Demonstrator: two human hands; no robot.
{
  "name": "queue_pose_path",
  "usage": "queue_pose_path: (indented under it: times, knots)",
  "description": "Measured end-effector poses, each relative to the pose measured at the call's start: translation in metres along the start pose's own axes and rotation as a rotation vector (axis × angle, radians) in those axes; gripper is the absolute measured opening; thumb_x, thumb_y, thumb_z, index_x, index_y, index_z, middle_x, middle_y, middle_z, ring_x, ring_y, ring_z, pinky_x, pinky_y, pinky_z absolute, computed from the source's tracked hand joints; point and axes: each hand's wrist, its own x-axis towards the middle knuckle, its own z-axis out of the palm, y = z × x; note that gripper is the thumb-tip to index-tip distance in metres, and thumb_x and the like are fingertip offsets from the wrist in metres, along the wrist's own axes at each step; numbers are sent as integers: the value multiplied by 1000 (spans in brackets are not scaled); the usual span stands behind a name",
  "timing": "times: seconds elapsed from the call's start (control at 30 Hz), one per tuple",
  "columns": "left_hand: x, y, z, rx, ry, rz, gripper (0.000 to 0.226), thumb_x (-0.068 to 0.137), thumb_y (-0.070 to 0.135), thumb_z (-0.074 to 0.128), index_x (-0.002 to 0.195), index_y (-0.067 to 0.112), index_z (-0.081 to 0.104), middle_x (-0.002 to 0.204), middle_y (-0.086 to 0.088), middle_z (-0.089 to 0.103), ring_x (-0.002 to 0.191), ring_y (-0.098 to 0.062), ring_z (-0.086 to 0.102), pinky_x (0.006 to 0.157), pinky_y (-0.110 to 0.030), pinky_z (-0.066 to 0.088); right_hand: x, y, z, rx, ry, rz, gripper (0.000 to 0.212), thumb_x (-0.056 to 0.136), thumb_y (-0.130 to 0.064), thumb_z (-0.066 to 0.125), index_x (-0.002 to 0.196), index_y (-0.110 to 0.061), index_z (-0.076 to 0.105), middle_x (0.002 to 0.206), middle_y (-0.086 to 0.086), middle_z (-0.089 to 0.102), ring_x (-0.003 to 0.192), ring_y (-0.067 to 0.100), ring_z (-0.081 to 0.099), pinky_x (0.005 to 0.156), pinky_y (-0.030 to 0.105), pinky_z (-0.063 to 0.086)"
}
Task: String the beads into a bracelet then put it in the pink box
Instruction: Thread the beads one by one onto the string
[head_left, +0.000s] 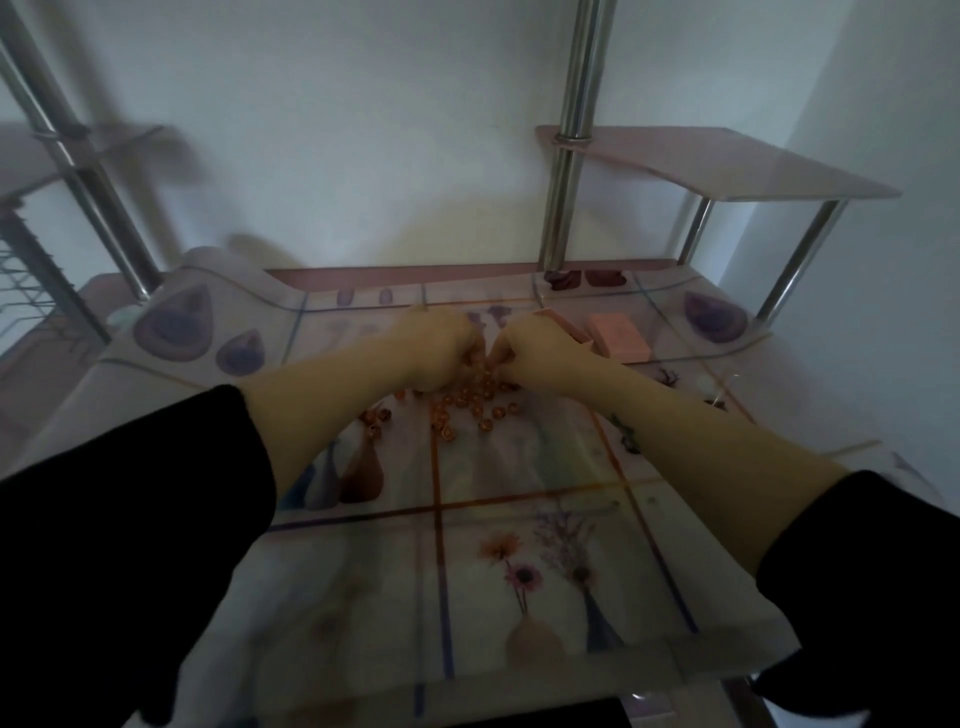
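Copper-orange, shiny round beads (467, 408) lie loose on the table, in a scatter that runs left to right. It is thickest just below the two hands and thins toward the left, where a few beads sit apart from the rest.

The left hand (434, 348) and right hand (543, 347) meet over the far edge of the scatter, knuckles up, with fingers curled inward and fingertips almost touching. A few beads show at the left hand's fingers. Blur and the backs of the hands hide whether either hand pinches a bead or a cord, so I cannot tell what they grip. No string can be made out.

The flat rectangular pink box (618, 338) lies just right of the right hand, near the table's far side, its near edge slanting down to the right. Its top is too blurred to read. A second pink edge (563, 325) peeks out behind the right hand, mostly hidden.

Black sleeves (130, 519) cover both forearms halfway and are cut off by the picture's lower corners. The glass-topped table with a printed cloth of vases and flowers (519, 597) carries everything. A small pale round thing (705, 385) at its right is unclear. Above stands a pink corner shelf (727, 161) on chrome poles (569, 197).
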Motion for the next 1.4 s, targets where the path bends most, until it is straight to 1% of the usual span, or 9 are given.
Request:
queue_pose_path:
  times: [0.1, 0.17, 0.3, 0.47, 0.77, 0.9, 1.03, 1.2, 1.4]
  knots:
    - [-2, -5, 1, -214, 23, -33, 8, 86, 26, 66, 82, 32, 70, 74, 16, 62, 68, -5, 56, 66, -26, 48, 0, 0, -3, 37, 42, 18, 24, 86, -7, 58, 102, -8, 75, 103, 11, 73, 93, 26, 66, 75, 30, 51]
    - [-4, -8, -3, -420, 87, -65, 8, 84, 22, 71, 79, 28, 71, 74, 18, 64, 67, 4, 58, 67, -17, 47, -1, -2, -8, 114, 66, 8, 28, 85, -4, 58, 108, -10, 73, 109, 10, 71, 93, 22, 63, 65, 18, 45]
    - [-9, -12, -18, -660, 198, -157, 14, 81, 22, 74, 69, 29, 71, 66, 12, 65, 54, 10, 54, 49, -4, 36, -2, -11, -15, 729, 91, 139, 34, 80, 8, 57, 104, -9, 73, 84, 6, 72, 68, 16, 59, 57, 24, 49]
    - [-19, -14, -28, -945, 263, -291, 9, 82, 17, 73, 75, 22, 71, 77, -2, 71, 67, -9, 62, 52, -12, 45, -1, -23, -19, 1256, 1, 230, 26, 90, 5, 59, 115, 4, 63, 97, 16, 69, 73, 20, 67, 77, 35, 59]
    - [-28, -15, -30, -1231, 264, -417, 5, 84, 22, 73, 83, 18, 71, 72, 5, 72, 58, -5, 63, 52, -18, 47, -3, -33, -20, 1330, 5, 249, 10, 88, -2, 65, 95, 4, 68, 69, 10, 66, 57, 13, 64, 62, 27, 58]
    - [-31, -13, -30, -1171, 237, -398, 5, 84, 21, 73, 78, 20, 71, 70, 6, 74, 56, -2, 64, 51, -17, 49, -6, -33, -22, 1296, 70, 284, 25, 85, 9, 61, 107, 1, 68, 88, 16, 68, 63, 16, 61, 58, 27, 56]
    - [-31, -10, -29, -1145, 240, -402, 8, 82, 22, 74, 74, 22, 73, 66, 8, 72, 57, -4, 61, 53, -19, 48, -7, -33, -25, 1275, 137, 256, 37, 84, 13, 54, 117, 2, 64, 100, 21, 68, 65, 18, 60, 65, 32, 52]
    - [-31, -8, -31, -1202, 240, -402, 8, 80, 27, 76, 81, 19, 75, 63, 8, 66, 50, -4, 51, 49, -20, 44, -9, -34, -27, 1371, 68, 197, 31, 88, 8, 58, 117, 2, 63, 92, 18, 70, 78, 24, 70, 78, 34, 59]
    - [-33, -9, -30, -1182, 297, -445, 5, 83, 22, 73, 82, 18, 73, 72, 2, 63, 53, -7, 51, 49, -20, 43, -9, -30, -22, 1327, 102, 235, 22, 88, 2, 63, 109, 9, 65, 77, 15, 70, 65, 18, 68, 69, 30, 59]
